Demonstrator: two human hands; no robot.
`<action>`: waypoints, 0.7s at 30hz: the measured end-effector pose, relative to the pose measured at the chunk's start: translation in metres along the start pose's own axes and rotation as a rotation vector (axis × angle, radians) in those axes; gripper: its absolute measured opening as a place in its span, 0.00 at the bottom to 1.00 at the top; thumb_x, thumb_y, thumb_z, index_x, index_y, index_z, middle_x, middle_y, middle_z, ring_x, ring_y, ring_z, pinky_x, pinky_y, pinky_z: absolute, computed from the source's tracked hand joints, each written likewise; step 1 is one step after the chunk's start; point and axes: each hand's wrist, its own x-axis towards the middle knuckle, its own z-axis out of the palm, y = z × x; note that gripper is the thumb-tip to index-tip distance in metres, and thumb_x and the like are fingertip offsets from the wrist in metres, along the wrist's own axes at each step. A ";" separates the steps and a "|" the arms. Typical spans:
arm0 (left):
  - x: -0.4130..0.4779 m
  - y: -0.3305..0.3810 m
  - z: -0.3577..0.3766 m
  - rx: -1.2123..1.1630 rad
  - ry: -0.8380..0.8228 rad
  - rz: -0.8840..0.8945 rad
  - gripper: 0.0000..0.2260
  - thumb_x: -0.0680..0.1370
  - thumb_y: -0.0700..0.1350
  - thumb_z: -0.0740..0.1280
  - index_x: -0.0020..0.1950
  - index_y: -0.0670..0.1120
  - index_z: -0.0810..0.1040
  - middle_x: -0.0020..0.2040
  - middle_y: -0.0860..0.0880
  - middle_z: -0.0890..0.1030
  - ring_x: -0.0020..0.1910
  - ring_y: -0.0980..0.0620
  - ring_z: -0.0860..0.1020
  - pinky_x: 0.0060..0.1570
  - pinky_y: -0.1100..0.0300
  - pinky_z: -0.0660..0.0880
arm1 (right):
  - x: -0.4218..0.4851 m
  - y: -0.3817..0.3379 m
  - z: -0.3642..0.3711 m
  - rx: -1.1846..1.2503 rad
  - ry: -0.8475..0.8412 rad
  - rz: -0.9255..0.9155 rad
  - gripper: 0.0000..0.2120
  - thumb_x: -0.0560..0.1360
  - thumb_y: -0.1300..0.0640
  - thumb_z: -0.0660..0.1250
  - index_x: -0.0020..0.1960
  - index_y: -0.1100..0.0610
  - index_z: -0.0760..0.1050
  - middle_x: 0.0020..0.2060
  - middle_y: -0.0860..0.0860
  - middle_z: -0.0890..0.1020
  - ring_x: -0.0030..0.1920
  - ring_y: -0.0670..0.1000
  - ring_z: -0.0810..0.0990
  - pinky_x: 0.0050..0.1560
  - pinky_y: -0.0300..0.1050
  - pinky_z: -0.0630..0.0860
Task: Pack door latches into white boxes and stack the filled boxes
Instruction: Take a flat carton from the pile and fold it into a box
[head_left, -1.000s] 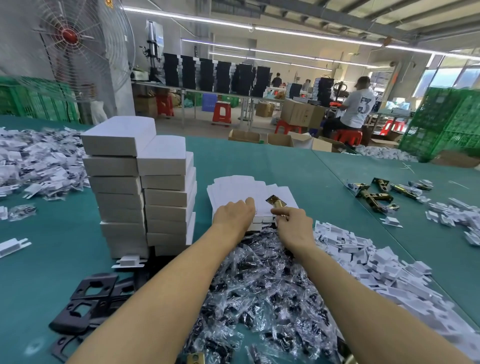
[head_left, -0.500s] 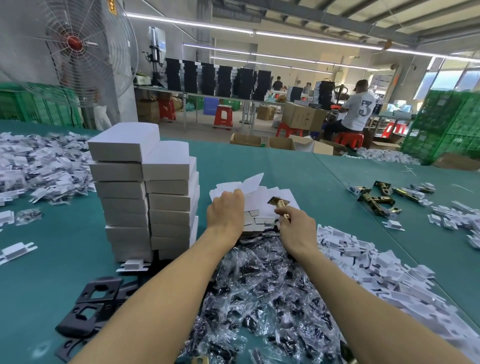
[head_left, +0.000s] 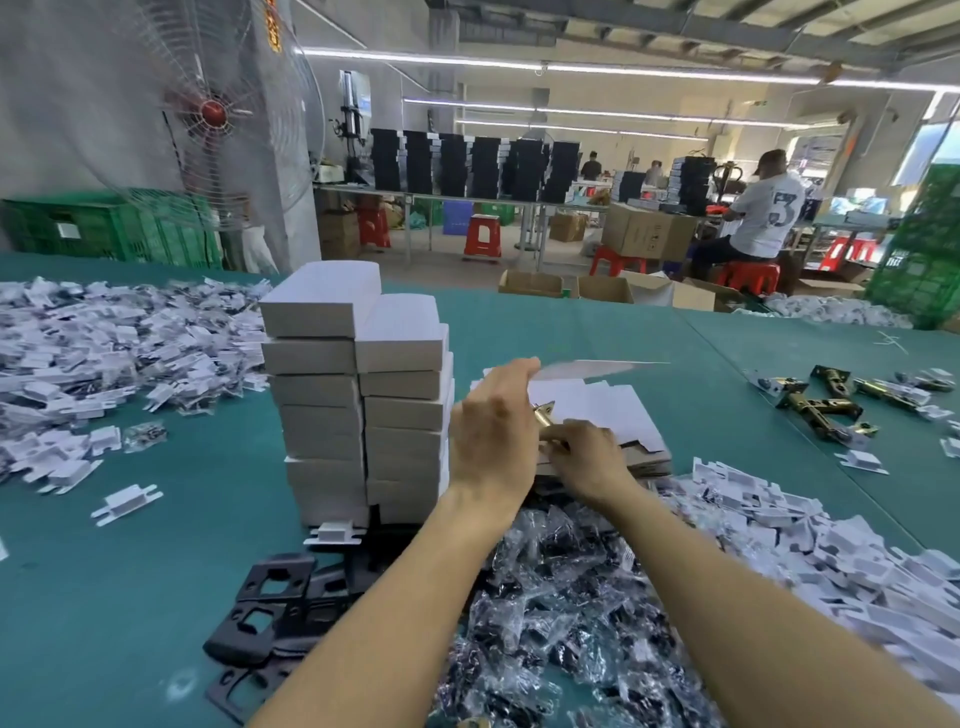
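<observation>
One flat box blank (head_left: 587, 370) has come up off the pile of blanks (head_left: 623, 410), which lies just right of the stack of filled white boxes (head_left: 358, 395) on the green table (head_left: 156, 571). Half a second ago only a corner of that sheet was raised; now it hangs blurred above the pile, right of the stack's upper half. It looks ready to be opened into a box, so the folding step is probably starting, with packing to follow. The left hand (head_left: 493, 431), nearest the stack, shows its back to the camera and appears to pinch the sheet's near edge at its fingertips, though the pinch itself is hidden. The right hand (head_left: 587, 457), on the far side of the left hand from the stack, has its fingers curled round a brass door latch (head_left: 543, 415), whose plate end pokes up between the two hands, over the pile. More loose latches (head_left: 821, 400) lie well right of the stack. A heap of clear plastic bags (head_left: 561, 597) spreads in front of the stack, under both forearms.
</observation>
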 end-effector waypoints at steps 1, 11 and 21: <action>-0.005 -0.002 -0.002 0.004 -0.010 0.018 0.13 0.77 0.28 0.67 0.59 0.37 0.82 0.50 0.40 0.86 0.46 0.40 0.85 0.44 0.47 0.82 | -0.005 0.002 -0.004 0.182 0.072 0.046 0.14 0.80 0.61 0.60 0.58 0.50 0.81 0.59 0.56 0.82 0.54 0.58 0.78 0.55 0.48 0.73; -0.046 0.011 -0.019 0.063 -0.390 0.416 0.07 0.78 0.48 0.72 0.51 0.46 0.85 0.52 0.50 0.86 0.47 0.49 0.85 0.37 0.52 0.83 | -0.049 0.017 -0.072 1.408 0.380 0.521 0.07 0.82 0.60 0.59 0.57 0.58 0.73 0.43 0.56 0.81 0.40 0.56 0.79 0.40 0.49 0.77; -0.036 0.044 -0.041 -0.298 -0.710 -0.451 0.45 0.60 0.67 0.76 0.72 0.63 0.60 0.65 0.57 0.74 0.64 0.51 0.75 0.59 0.51 0.77 | -0.114 -0.026 -0.065 1.236 0.108 0.060 0.09 0.80 0.58 0.65 0.58 0.54 0.80 0.51 0.53 0.86 0.52 0.55 0.85 0.50 0.54 0.81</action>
